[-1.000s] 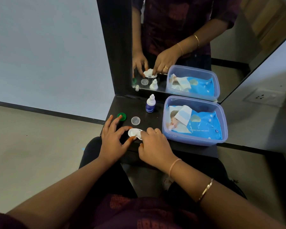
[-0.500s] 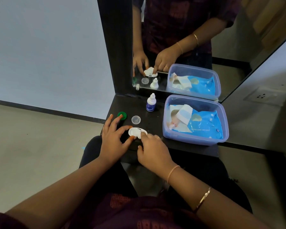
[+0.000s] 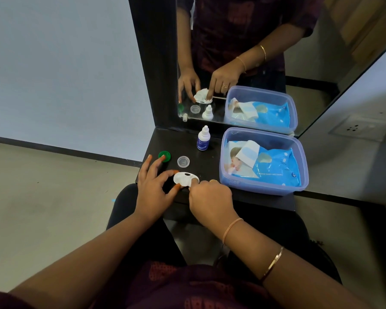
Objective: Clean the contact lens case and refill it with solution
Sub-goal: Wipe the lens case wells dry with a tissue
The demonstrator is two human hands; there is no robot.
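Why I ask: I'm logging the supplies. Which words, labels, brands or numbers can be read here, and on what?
"CARING BABY WET WIPES": small white print on the blue wipes pack in the plastic box.
Label on the dropper bottle: too blurred to read.
Marking in the clear cap: too small to read.
Embossed mark on the front of the plastic box: unreadable.

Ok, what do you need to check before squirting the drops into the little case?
1. Caps off: green cap and clear cap lie on the table: ok.
2. Case steadied: left hand pinches the lens case: ok.
3. Wiping done: right hand presses the wipe into it: not ok.
4. Inside clean and dry: cannot tell.
5. Solution bottle upright, nearby: ok.
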